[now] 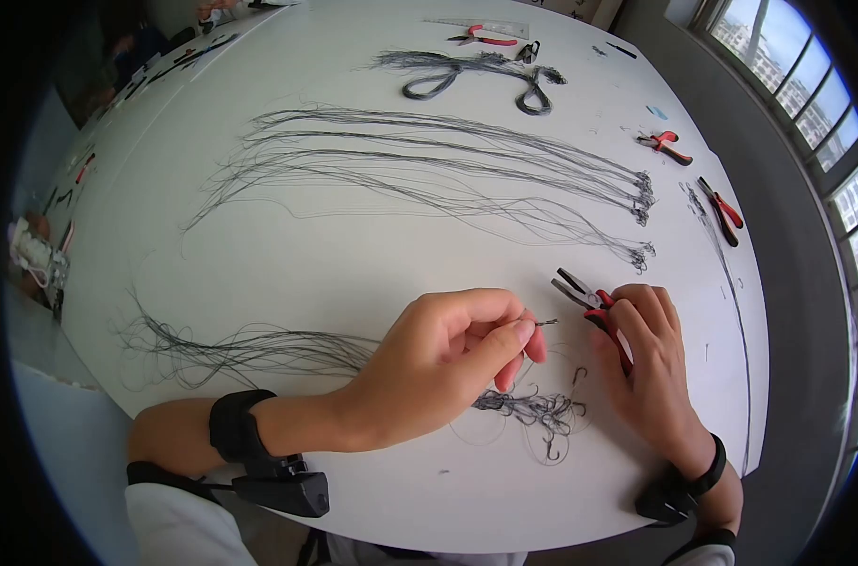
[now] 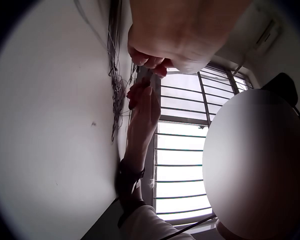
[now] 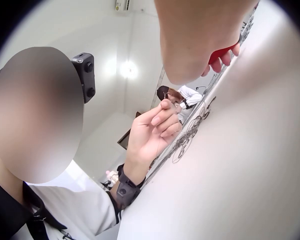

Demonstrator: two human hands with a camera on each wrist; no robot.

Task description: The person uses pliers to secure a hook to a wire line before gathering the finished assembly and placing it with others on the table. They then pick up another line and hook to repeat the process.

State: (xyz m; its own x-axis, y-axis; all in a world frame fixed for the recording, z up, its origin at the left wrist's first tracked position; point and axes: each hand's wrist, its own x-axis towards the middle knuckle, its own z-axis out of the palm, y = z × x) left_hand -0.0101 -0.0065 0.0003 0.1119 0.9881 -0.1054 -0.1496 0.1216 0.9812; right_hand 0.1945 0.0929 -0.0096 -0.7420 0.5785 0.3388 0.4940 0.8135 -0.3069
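My left hand (image 1: 457, 358) pinches a small dark metal piece (image 1: 546, 323) between thumb and forefinger; its tip sticks out to the right. To its right, my right hand (image 1: 651, 368) grips needle-nose pliers (image 1: 606, 300) by their red and black handles. The plier jaws are spread, close to the metal piece but apart from it. Under the left hand lies a bundle of thin dark lines (image 1: 259, 344), ending in a cluster of fish hooks (image 1: 542, 410). In the right wrist view the left hand (image 3: 152, 132) is raised over the table, its fingertips together.
Several more bundles of hooked lines (image 1: 429, 141) stretch across the middle of the white table (image 1: 354, 259). Coiled bundles (image 1: 533, 94) lie farther back. Other pliers (image 1: 721, 212) rest along the right side, and red-handled pliers (image 1: 486, 40) lie by a ruler (image 1: 495, 26).
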